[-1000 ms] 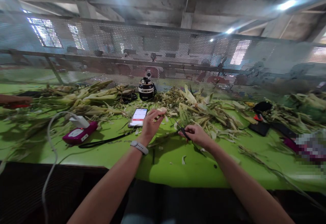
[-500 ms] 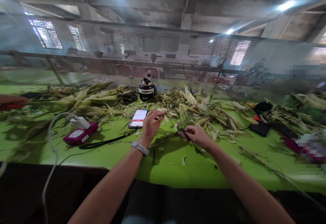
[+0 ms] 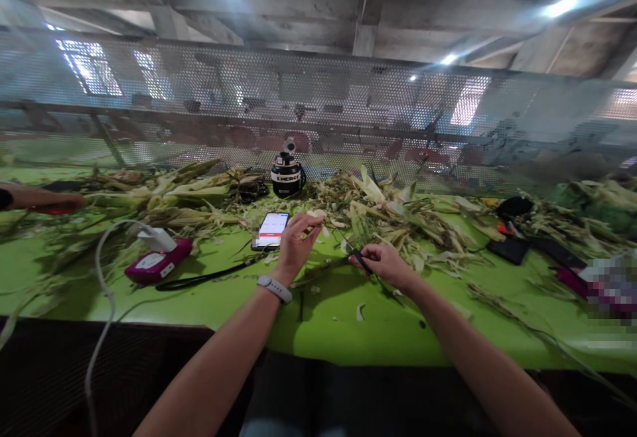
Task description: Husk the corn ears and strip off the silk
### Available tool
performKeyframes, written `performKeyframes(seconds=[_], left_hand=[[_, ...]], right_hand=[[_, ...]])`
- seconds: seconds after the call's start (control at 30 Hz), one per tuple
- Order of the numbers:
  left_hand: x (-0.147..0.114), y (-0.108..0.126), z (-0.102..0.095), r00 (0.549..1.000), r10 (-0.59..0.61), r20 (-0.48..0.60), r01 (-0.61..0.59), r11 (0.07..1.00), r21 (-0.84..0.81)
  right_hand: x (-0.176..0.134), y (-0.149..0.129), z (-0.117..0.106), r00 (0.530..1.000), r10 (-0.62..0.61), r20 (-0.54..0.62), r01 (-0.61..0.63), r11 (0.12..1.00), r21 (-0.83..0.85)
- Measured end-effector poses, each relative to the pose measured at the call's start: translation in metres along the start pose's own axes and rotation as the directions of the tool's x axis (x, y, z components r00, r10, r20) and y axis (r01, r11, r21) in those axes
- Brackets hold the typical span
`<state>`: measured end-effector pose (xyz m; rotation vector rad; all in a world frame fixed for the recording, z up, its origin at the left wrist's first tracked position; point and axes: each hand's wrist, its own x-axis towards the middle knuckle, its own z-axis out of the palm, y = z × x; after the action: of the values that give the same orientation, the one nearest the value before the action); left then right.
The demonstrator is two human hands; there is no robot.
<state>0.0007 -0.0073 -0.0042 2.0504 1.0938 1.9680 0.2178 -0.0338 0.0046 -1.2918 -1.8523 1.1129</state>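
Pale husk-like piece point(image 3: 317, 213), small and curled, sits pinched at the fingertips of the person's left hand point(image 3: 296, 241), held up over the green tabletop point(image 3: 331, 337). From where I'm standing, the two hands are apart, near each other, with a small gap between them. The right hand point(image 3: 387, 266) is wrapped around the handle of a slim black-handled tool point(image 3: 361, 261), its thin shaft slanting up toward the left fingertips; I can't make out whether the tip touches the piece. A light grey wristband point(image 3: 273, 288) circles the left wrist. Just beside the left hand lies a phone point(image 3: 271, 228) with its screen lit, and behind that stands a black jug point(image 3: 286, 178) with "ENERGY" on its white band. Heaps of dry leaves point(image 3: 398, 218) spread beyond the right hand, with more husks point(image 3: 184, 191) piled over to the left. A purple power block point(image 3: 159, 261) with a white plug point(image 3: 156, 239) on it rests on the left side, near a black strap point(image 3: 204, 278). Further left, a co-worker's hand point(image 3: 60, 199) reaches in above something red. Behind everything runs a perforated metal screen point(image 3: 328, 105).
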Motion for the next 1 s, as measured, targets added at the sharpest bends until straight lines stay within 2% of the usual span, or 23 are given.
performKeyframes(seconds=[0.17, 0.23, 0.3, 0.4, 0.5, 0.63, 0.77, 0.87, 1.0], left_hand=[[-0.001, 0.0, 0.001, 0.999, -0.041, 0.014, 0.041, 0.999, -0.027], [-0.002, 0.001, 0.002, 0.994, -0.113, 0.011, 0.113, 0.991, -0.068], [-0.002, 0.002, 0.003, 0.968, -0.247, 0.046, 0.251, 0.956, -0.152], [0.0, 0.005, 0.004, 0.867, -0.473, 0.157, 0.498, 0.815, -0.296], [0.002, 0.007, 0.005, 0.745, -0.628, 0.226, 0.66, 0.645, -0.384], [0.005, 0.005, 0.005, 0.628, -0.72, 0.295, 0.742, 0.442, -0.503], [0.006, 0.003, 0.004, 0.524, -0.766, 0.372, 0.777, 0.251, -0.578], [0.006, 0.002, 0.005, 0.515, -0.749, 0.417, 0.763, 0.178, -0.622], [0.005, 0.005, 0.008, 0.55, -0.73, 0.405, 0.734, 0.191, -0.652]], right_hand=[[-0.001, -0.005, 0.001, 0.999, 0.03, -0.046, -0.027, 0.998, 0.052], [-0.001, -0.009, -0.001, 0.993, 0.053, -0.101, -0.039, 0.991, 0.13], [-0.001, -0.012, -0.004, 0.984, 0.069, -0.162, -0.031, 0.974, 0.224], [-0.004, -0.015, -0.009, 0.988, 0.046, -0.144, 0.008, 0.936, 0.351], [-0.008, -0.018, -0.009, 1.0, 0.014, -0.009, -0.009, 0.928, 0.371], [-0.01, -0.019, -0.001, 0.989, 0.049, 0.139, -0.089, 0.951, 0.297], [-0.009, -0.017, 0.003, 0.991, 0.042, 0.13, -0.076, 0.96, 0.27], [-0.008, -0.016, 0.003, 0.993, 0.04, 0.107, -0.067, 0.962, 0.266], [-0.008, -0.016, 0.004, 0.986, 0.055, 0.156, -0.095, 0.96, 0.263]])
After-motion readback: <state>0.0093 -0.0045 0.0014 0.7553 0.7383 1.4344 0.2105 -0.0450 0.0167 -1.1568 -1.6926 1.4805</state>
